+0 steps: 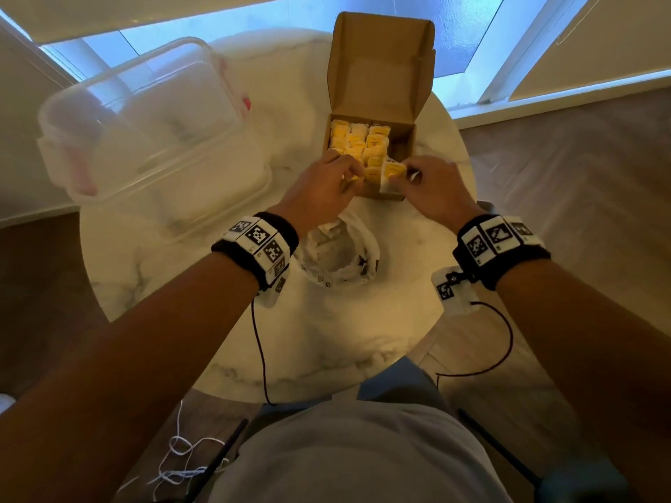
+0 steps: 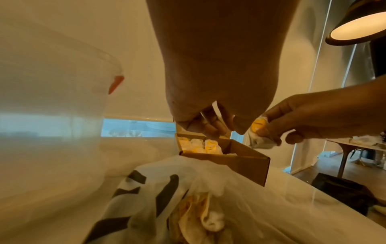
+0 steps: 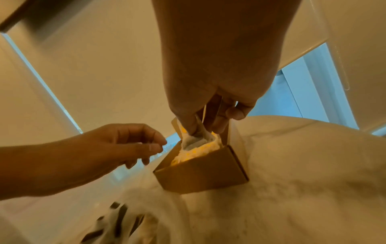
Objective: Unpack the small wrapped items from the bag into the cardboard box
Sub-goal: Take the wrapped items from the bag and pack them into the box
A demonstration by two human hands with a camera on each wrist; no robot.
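The open cardboard box [image 1: 377, 67] stands on the far side of the round table, with several yellow wrapped items [image 1: 357, 139] packed into its left and middle. My right hand [image 1: 403, 172] pinches one yellow wrapped item [image 1: 394, 170] over the box's near right corner; the same item [image 2: 258, 126] shows in the left wrist view. My left hand [image 1: 348, 172] hovers at the near left corner with its fingers curled, and nothing shows between them in the right wrist view. The white printed bag [image 1: 337, 255] lies open between my wrists, with more wrapped items [image 2: 196, 209] inside.
A large clear plastic container [image 1: 145, 121] with a lid takes up the table's left side. The marble table [image 1: 326, 339] has its edge close to my body. Thin cables hang from both wristbands. A pendant lamp [image 2: 359, 28] hangs to the right.
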